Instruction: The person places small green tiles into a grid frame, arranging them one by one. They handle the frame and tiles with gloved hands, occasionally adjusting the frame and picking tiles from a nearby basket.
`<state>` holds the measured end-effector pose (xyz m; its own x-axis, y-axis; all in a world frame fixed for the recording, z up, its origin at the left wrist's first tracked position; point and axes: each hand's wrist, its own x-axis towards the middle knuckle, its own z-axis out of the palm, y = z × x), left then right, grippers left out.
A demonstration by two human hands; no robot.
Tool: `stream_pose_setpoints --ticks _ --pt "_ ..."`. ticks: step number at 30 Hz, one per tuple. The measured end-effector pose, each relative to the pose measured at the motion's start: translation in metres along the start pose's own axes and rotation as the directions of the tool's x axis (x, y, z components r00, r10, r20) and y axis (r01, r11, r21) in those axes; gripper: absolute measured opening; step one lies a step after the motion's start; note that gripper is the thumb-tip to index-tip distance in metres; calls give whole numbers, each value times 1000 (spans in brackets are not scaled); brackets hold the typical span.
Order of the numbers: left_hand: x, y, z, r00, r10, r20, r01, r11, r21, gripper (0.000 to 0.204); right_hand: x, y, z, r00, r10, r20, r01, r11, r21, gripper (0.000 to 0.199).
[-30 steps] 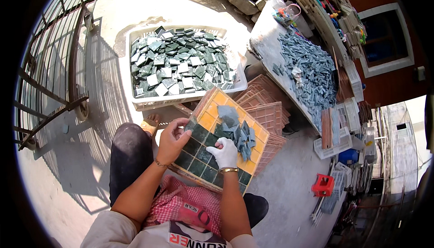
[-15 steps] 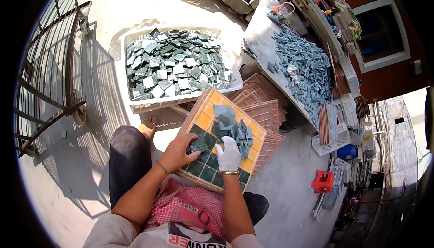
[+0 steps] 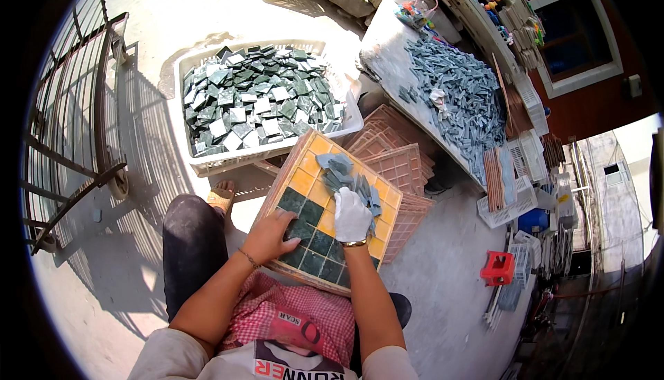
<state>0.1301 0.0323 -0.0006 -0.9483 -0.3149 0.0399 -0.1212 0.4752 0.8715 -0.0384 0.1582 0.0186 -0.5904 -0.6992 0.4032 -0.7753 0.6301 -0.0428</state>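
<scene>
A square tray (image 3: 273,187) with a yellow gridded bed lies tilted across my lap. Dark green square tiles (image 3: 313,243) fill its left and near cells, and bare yellow cells show along its far and right sides. My bare left hand (image 3: 272,236) is open at the tray's left edge, its thumb apart from the fingers and resting on the tiles. On the right half sits a loose heap of grey-green tiles (image 3: 337,167). My right hand (image 3: 353,215), in a white glove, is curled against the near side of that heap; its fingertips are hidden.
Beyond the tray stands a white crate (image 3: 277,150) heaped with green tiles. Stacked brown gridded trays (image 3: 404,167) lie beside it. A tilted board (image 3: 387,55) bears many narrow grey pieces. A red stool (image 3: 497,268) stands right; a metal rack (image 3: 104,103) stands left.
My right hand has moved from over the green tiles to the loose heap. The tile that lay tilted by my left thumb now looks flat in the grid. The view has shifted slightly.
</scene>
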Motion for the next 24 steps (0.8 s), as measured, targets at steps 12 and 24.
stream_pose_setpoints --ticks 12,24 --pt "1 1 -5 999 -48 15 49 997 -66 44 -42 -8 -36 991 103 86 -111 990 91 17" --pt "5 -1 -2 999 -40 -37 35 991 -130 44 -72 -6 -18 980 109 167 -157 940 304 21"
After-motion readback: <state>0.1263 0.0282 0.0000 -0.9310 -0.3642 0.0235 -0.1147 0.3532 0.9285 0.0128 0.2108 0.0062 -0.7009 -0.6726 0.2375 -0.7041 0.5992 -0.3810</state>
